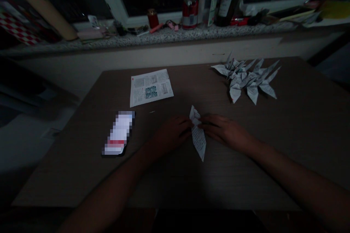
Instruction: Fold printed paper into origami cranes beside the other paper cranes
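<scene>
A narrow, pointed piece of folded printed paper [198, 140] lies on the table in front of me, its long tip toward me. My left hand [175, 131] holds its left edge near the middle with closed fingers. On the opposite edge, the fingers of my right hand [222, 131] grip the paper at about the same height. Fingertips hide part of both edges. Beyond my right hand, at the back right, sits a cluster of folded paper cranes [243, 78] with pointed wings, overlapping one another.
A flat printed sheet [151, 87] lies at the back left of the brown table [82, 174]. Nearer, left of my left hand, is a phone [119, 133] with a lit, blurred screen. The stone windowsill [164, 39] holds bottles, a red can [189, 12] and small items.
</scene>
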Available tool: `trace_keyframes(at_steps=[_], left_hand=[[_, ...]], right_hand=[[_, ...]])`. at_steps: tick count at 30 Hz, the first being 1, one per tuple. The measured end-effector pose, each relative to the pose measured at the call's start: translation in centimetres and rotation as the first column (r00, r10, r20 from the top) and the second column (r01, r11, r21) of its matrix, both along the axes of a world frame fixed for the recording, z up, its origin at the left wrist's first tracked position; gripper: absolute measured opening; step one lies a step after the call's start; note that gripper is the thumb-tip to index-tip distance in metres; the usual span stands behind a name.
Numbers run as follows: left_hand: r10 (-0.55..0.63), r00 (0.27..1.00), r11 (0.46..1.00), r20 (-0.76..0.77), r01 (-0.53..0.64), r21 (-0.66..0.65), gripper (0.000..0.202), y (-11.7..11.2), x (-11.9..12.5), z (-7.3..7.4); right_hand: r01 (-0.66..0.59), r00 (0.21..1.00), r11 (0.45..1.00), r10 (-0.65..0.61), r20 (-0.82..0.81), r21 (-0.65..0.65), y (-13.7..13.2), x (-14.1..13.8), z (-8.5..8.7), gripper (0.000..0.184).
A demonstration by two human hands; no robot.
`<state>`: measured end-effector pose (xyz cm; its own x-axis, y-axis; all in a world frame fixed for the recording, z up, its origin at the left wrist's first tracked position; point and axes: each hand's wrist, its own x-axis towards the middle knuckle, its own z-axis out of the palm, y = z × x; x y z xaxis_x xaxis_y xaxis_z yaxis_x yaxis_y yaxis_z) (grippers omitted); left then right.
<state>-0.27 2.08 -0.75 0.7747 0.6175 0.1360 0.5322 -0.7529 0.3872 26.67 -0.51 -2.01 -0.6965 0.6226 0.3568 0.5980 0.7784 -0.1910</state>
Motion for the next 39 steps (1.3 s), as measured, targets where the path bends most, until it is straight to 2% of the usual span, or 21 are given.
trace_keyframes(at_steps=[9,13,18,21,27,35,39], left_hand=[[0.007,1.000,1.000,0.016,-0.006,-0.028,0.022,0.1,0.0,-0.1],[-0.011,1.000,1.000,0.014,0.011,0.007,0.026,0.0,-0.1,0.0],[0.007,1.000,0.994,-0.029,-0.003,0.106,0.030,-0.4,0.1,0.0],[0.024,0.998,0.987,-0.063,-0.014,0.158,0.026,-0.5,0.5,-0.1],[0.051,0.996,0.986,-0.072,-0.039,0.161,0.020,-0.6,0.7,-0.5],[0.077,0.997,0.988,0.007,-0.077,0.136,0.017,-0.5,0.7,-0.8],[0.108,0.993,0.988,0.045,-0.112,0.105,0.017,-0.4,1.1,-1.0]], right_hand=[[-0.038,0.994,0.999,0.035,-0.107,-0.025,0.3,-0.1,-1.1,0.025],[-0.021,0.977,0.998,0.008,-0.212,-0.059,0.2,-0.2,-1.3,0.023],[0.013,0.938,0.986,-0.069,-0.340,-0.166,-0.1,-0.6,-1.3,0.021],[0.011,0.948,0.984,-0.067,-0.311,-0.179,-0.2,-0.7,-1.3,0.022],[-0.012,0.988,0.995,-0.003,-0.153,-0.096,-0.3,-0.5,-1.3,0.025],[0.002,0.976,0.984,-0.041,-0.212,-0.180,-0.1,-0.6,-1.1,0.025],[0.042,0.962,0.968,-0.106,-0.251,-0.249,0.0,-0.9,-1.1,0.022]])
